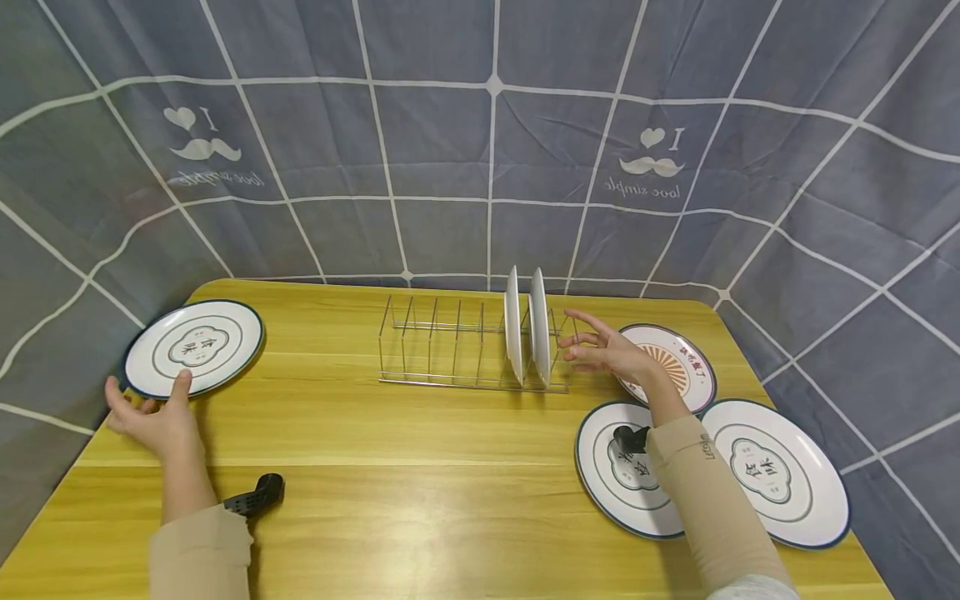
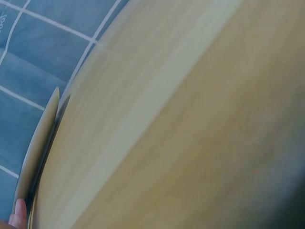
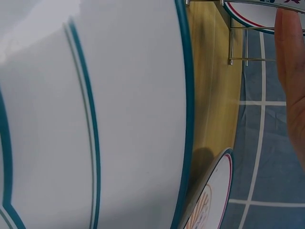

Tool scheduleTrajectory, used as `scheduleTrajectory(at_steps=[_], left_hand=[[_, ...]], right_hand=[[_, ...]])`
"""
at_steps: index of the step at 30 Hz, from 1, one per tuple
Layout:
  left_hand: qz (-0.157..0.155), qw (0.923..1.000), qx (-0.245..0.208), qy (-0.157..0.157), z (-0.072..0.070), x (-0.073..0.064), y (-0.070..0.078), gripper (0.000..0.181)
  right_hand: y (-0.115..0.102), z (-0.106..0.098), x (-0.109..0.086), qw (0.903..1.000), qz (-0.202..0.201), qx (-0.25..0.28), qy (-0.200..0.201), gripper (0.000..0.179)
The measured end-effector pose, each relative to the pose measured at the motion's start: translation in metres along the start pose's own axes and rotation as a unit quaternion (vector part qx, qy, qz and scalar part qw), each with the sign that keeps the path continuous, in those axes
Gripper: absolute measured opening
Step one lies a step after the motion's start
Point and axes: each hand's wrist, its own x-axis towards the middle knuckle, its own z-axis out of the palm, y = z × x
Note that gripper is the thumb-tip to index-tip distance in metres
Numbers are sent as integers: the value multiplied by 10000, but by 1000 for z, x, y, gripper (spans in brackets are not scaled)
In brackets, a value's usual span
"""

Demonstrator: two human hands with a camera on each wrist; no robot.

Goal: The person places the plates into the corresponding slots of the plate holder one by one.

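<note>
At the table's left edge, my left hand holds the near rim of a white plate with a blue rim, thumb on top and the other fingers at its left side. Part of that plate shows edge-on in the left wrist view. My right hand is beside the right end of a wire dish rack, fingers extended and spread, holding nothing. Two white plates stand upright in the rack, the left one and the right one. Whether the right fingertips touch the wire, I cannot tell.
On the right lie a plate with an orange pattern, a smaller blue-rimmed plate partly under my right forearm, and a larger blue-rimmed plate. A grey checked curtain rises behind the wooden table.
</note>
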Motion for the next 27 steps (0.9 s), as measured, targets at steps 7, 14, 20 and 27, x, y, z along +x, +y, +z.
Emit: scheduleTrajectory(at_steps=[7,14,20,27], left_hand=[[-564,9963,-68,-641,-8,12,3,93],[-941,9826,633,-1472,-20,32,4,99],[-979,9720,1122,-1818,-23,45,1,94],[-1118,9712,1325,-1635,-20,46,3,84]], right_hand=[[1,0,1,9999,-70,-59,-58,75],[-2,2,-1,10000,-38,-40,-59,75],[-3,2,-1,10000,-40,2,-60,74],[-2,1,-1,10000,1,5,-12,72]])
